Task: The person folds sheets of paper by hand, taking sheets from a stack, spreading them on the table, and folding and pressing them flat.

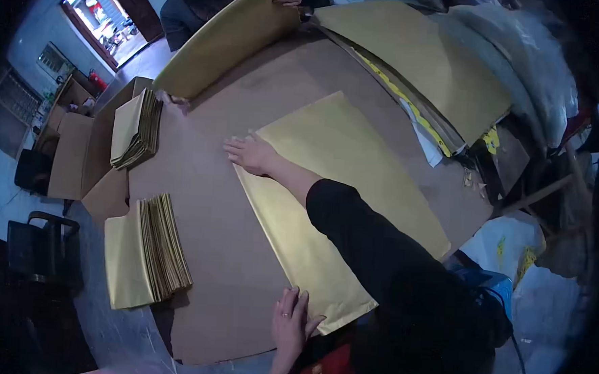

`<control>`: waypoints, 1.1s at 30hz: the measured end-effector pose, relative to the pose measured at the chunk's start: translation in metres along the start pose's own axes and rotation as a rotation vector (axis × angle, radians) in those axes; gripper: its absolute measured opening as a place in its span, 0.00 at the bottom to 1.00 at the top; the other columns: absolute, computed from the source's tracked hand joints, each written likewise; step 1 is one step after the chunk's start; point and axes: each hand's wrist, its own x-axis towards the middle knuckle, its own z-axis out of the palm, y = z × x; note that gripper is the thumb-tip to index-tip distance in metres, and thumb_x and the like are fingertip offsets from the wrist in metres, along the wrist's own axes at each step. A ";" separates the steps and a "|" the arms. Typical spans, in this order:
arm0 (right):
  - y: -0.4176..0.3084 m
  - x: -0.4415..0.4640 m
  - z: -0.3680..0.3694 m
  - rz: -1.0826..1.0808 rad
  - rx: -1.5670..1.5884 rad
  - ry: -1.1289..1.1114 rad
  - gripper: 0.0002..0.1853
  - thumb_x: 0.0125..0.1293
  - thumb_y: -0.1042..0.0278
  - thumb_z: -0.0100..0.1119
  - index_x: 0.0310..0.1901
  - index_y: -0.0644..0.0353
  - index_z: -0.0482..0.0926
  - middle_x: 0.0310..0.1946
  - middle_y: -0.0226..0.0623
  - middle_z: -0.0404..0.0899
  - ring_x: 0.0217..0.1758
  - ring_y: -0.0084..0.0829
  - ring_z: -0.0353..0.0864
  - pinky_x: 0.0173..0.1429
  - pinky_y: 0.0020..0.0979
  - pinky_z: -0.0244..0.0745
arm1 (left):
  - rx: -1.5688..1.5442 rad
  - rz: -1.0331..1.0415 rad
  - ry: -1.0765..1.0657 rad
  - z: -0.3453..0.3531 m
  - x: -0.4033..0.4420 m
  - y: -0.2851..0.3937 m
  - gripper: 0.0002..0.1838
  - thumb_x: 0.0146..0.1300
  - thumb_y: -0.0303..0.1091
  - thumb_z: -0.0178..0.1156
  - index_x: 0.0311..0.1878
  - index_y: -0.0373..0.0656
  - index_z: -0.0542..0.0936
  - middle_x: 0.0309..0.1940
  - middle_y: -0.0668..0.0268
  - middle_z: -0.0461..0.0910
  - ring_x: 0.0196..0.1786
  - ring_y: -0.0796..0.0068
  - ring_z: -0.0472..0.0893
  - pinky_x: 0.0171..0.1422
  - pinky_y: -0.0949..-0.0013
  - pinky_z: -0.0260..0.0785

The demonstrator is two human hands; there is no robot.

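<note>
A large gold-brown paper sheet (355, 163), folded along its left edge, lies flat on the brown-covered table (218, 318). My right hand (250, 154) rests palm down at the upper part of that edge, fingers stretched out. Near the sheet's lower corner, my left hand (291, 322) touches the edge, its thumb apart from its fingers. My black right sleeve crosses the sheet and hides part of it. Across the table, a co-worker's two hands hold another large curved gold-brown sheet (232, 41).
Two stacks of folded gold paper stand on the left, one nearer (150, 250) and one farther (136, 128), beside an open cardboard box (71, 155). More large sheets (421, 65) are piled at the back right. A black chair (35, 248) stands beyond the left side.
</note>
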 end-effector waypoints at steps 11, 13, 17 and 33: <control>-0.078 -0.150 0.004 -0.137 -0.116 0.067 0.26 0.73 0.55 0.31 0.69 0.56 0.54 0.72 0.31 0.49 0.75 0.27 0.48 0.76 0.43 0.42 | 0.005 -0.045 -0.038 -0.005 0.004 0.003 0.37 0.46 0.43 0.70 0.61 0.43 0.70 0.63 0.57 0.65 0.65 0.52 0.66 0.65 0.52 0.60; -0.097 -0.189 0.000 -0.166 -0.076 0.060 0.26 0.73 0.55 0.31 0.69 0.56 0.54 0.72 0.30 0.50 0.75 0.27 0.48 0.76 0.43 0.42 | 0.057 -0.040 -0.018 -0.005 0.004 0.004 0.37 0.46 0.44 0.71 0.59 0.41 0.70 0.62 0.55 0.65 0.65 0.52 0.66 0.65 0.53 0.61; -0.130 -0.250 -0.006 -0.224 -0.050 0.042 0.27 0.72 0.55 0.35 0.69 0.55 0.55 0.72 0.30 0.50 0.75 0.26 0.48 0.76 0.43 0.42 | -0.196 -0.117 0.128 0.002 -0.004 -0.002 0.32 0.50 0.40 0.70 0.55 0.38 0.68 0.57 0.53 0.67 0.60 0.50 0.68 0.62 0.56 0.64; -0.150 -0.305 -0.013 -0.121 0.123 0.122 0.33 0.69 0.46 0.41 0.68 0.60 0.58 0.69 0.39 0.56 0.75 0.30 0.49 0.75 0.46 0.39 | 0.111 0.048 -0.304 -0.037 0.106 -0.064 0.26 0.71 0.47 0.42 0.70 0.52 0.58 0.72 0.66 0.55 0.74 0.65 0.52 0.73 0.44 0.42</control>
